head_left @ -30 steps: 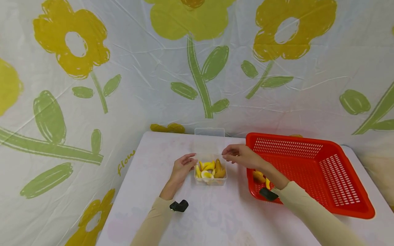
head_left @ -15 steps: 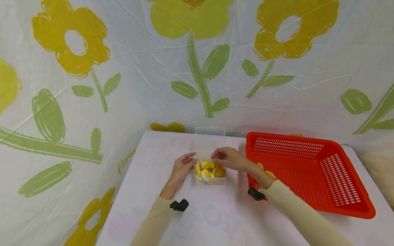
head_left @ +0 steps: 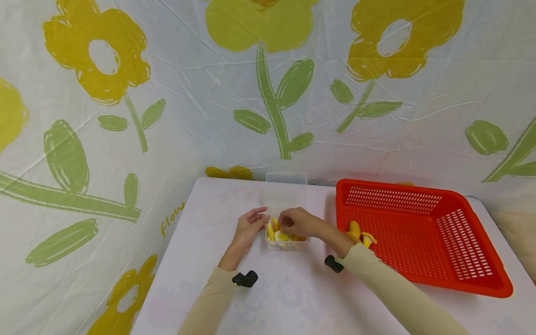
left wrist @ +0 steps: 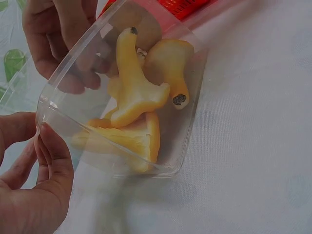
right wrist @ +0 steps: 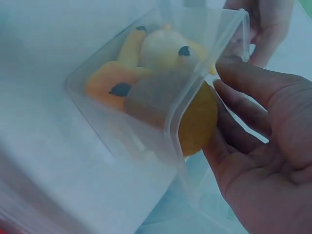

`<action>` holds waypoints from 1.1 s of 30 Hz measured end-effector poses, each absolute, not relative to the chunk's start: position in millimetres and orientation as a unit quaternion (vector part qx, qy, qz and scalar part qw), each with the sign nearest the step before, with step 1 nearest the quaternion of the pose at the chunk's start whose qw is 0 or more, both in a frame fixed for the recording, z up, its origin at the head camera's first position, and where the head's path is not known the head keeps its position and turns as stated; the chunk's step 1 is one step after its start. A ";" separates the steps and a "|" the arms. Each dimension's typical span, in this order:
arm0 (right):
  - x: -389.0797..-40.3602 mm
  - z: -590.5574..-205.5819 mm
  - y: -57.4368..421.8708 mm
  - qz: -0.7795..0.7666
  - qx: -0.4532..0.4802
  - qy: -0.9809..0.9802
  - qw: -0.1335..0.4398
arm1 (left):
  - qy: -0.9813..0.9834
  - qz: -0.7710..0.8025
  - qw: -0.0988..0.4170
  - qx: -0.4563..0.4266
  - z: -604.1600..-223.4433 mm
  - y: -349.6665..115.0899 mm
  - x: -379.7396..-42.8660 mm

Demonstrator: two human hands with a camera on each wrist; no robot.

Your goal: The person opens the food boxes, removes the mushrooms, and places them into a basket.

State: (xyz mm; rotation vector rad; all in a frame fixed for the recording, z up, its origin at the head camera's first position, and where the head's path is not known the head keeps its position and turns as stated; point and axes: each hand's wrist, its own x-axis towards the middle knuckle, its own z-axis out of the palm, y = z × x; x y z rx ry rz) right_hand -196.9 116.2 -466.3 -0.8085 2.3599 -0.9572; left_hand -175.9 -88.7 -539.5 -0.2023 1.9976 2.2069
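A clear plastic box stands on the table with yellow mushrooms and a rounded brown piece inside. My left hand pinches the box's left rim between thumb and fingers, as the left wrist view shows. My right hand reaches over the right side with bent fingers among the contents. In the right wrist view, its thumb and fingers lie close to the brown piece. Their tips are partly hidden, so I cannot tell whether they grip anything.
Behind the box, its clear lid lies folded back. A red perforated basket stands at the right, with several yellow-brown mushrooms near its left side. Flower-printed cloth rises behind and left of the table.
My right hand has moved left and down from beside the box into its opening, uncovering the mushrooms in the basket. My left hand has stayed at the rim.
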 end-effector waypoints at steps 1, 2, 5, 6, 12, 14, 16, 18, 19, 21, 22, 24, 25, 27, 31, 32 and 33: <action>-196.7 -466.9 115.1 -0.339 -0.301 0.861 0.230 | 0.666 0.738 0.079 -0.067 -539.0 -88.0 -175.9; -196.7 -467.4 114.1 -0.329 -0.307 0.863 0.229 | 0.664 0.740 0.079 -0.067 -539.3 -87.6 -176.4; -196.8 -469.4 112.0 -0.297 -0.327 0.868 0.226 | 0.662 0.742 0.080 -0.064 -540.4 -86.9 -177.3; -196.6 -469.8 111.2 -0.290 -0.330 0.869 0.227 | 0.662 0.742 0.081 -0.064 -540.7 -86.9 -177.5; -193.8 -468.2 101.9 -0.254 -0.337 0.878 0.226 | 0.657 0.747 0.078 -0.065 -541.5 -88.1 -178.7; -192.5 -466.2 98.9 -0.242 -0.339 0.882 0.219 | 0.656 0.748 0.077 -0.065 -541.8 -88.4 -179.0; -191.0 -463.6 96.2 -0.231 -0.339 0.887 0.212 | 0.651 0.753 0.077 -0.064 -541.7 -88.7 -179.1; -189.4 -461.2 93.7 -0.224 -0.338 0.889 0.212 | 0.649 0.754 0.076 -0.064 -541.8 -89.0 -178.7; -188.7 -459.8 92.6 -0.221 -0.336 0.890 0.214 | 0.648 0.755 0.074 -0.064 -541.7 -89.0 -178.4; -187.6 -456.6 91.0 -0.216 -0.329 0.892 0.220 | 0.645 0.758 0.072 -0.065 -542.0 -88.9 -178.2; -187.2 -455.1 90.6 -0.216 -0.323 0.893 0.225 | 0.646 0.758 0.072 -0.065 -542.0 -88.7 -177.9; -187.0 -451.3 90.7 -0.223 -0.303 0.895 0.238 | 0.645 0.758 0.072 -0.064 -542.0 -88.2 -177.8; -187.1 -449.3 91.5 -0.227 -0.294 0.897 0.241 | 0.645 0.758 0.072 -0.063 -542.0 -88.0 -177.6; -187.4 -445.8 92.9 -0.240 -0.270 0.897 0.254 | 0.646 0.758 0.072 -0.062 -541.9 -87.8 -177.1; -188.5 -439.6 97.4 -0.254 -0.241 0.895 0.277 | 0.647 0.756 0.071 -0.060 -541.8 -87.3 -176.9; -188.7 -438.7 98.4 -0.256 -0.236 0.894 0.283 | 0.648 0.756 0.071 -0.061 -541.7 -87.2 -176.8; -188.8 -438.0 99.5 -0.257 -0.236 0.892 0.287 | 0.650 0.754 0.071 -0.059 -541.7 -87.0 -176.7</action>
